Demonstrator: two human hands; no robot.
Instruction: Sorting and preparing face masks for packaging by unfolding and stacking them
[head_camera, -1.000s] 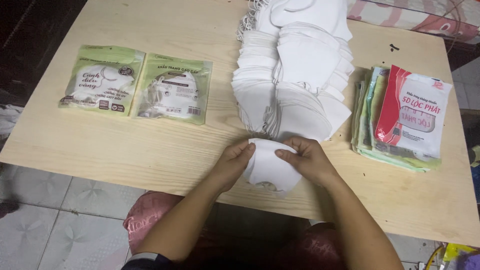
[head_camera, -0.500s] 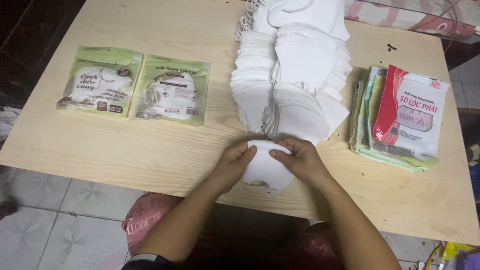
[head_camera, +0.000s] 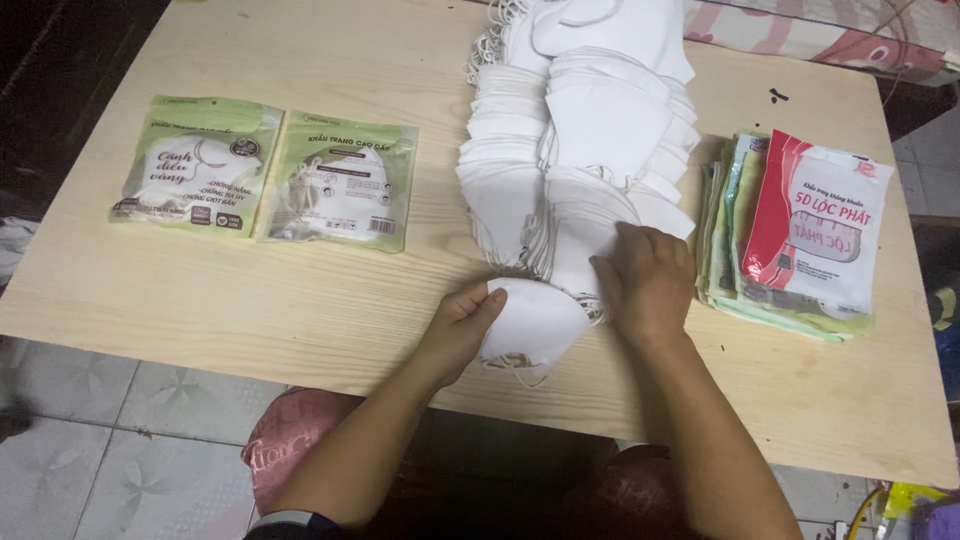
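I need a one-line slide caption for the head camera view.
Left hand holds a white mask; right hand reaches into the mask pile.

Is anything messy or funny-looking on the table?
A little. The big pile of white masks sprawls unevenly, ear loops sticking out. The stack of empty bags is fanned crooked. The two green packets lie neatly.
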